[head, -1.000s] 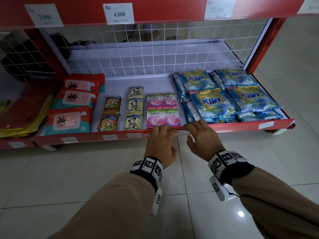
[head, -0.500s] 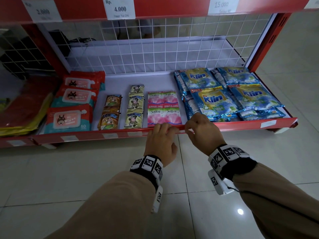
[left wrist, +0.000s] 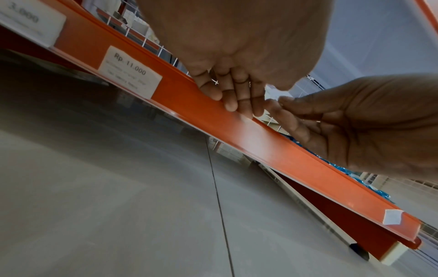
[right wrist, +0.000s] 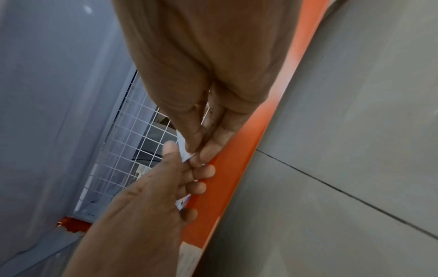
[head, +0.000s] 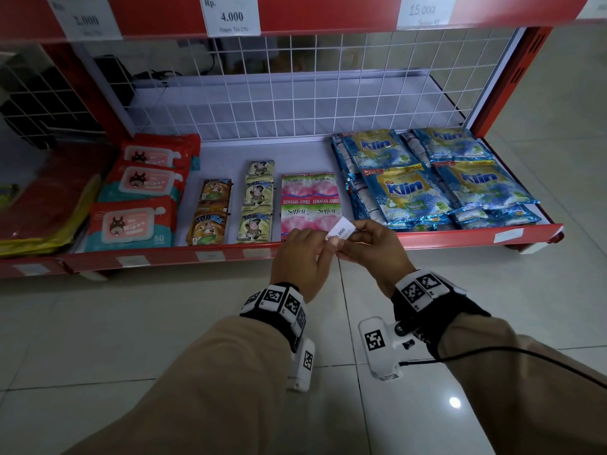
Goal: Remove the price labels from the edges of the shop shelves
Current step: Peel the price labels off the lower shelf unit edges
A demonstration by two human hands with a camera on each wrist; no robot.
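A small white price label (head: 341, 230) is held just above the red lower shelf edge (head: 427, 239), free of it. My right hand (head: 353, 238) pinches its right end, and my left hand (head: 323, 244) pinches its left end. The right wrist view shows the label (right wrist: 183, 148) between my right thumb and forefinger, with the left thumb against it. More labels sit on this edge at the right (head: 508, 235) and left (head: 210, 256). The upper shelf carries a 4.000 label (head: 231, 16), a 2.000 label (head: 86, 18) and a 15.000 label (head: 423, 11).
The lower shelf holds wipes packs (head: 131, 224), Top Ice sachets (head: 208, 221), pink Soffell sachets (head: 310, 205) and blue So Klin sachets (head: 414, 195). A white wire grid (head: 295, 93) backs it and a red upright (head: 512, 80) closes the right side. Pale tiled floor (head: 131, 339) lies below.
Both hands were pressed on the shelf edge; now they have lifted slightly with the label pulled off and held between them. The view has moved closer.
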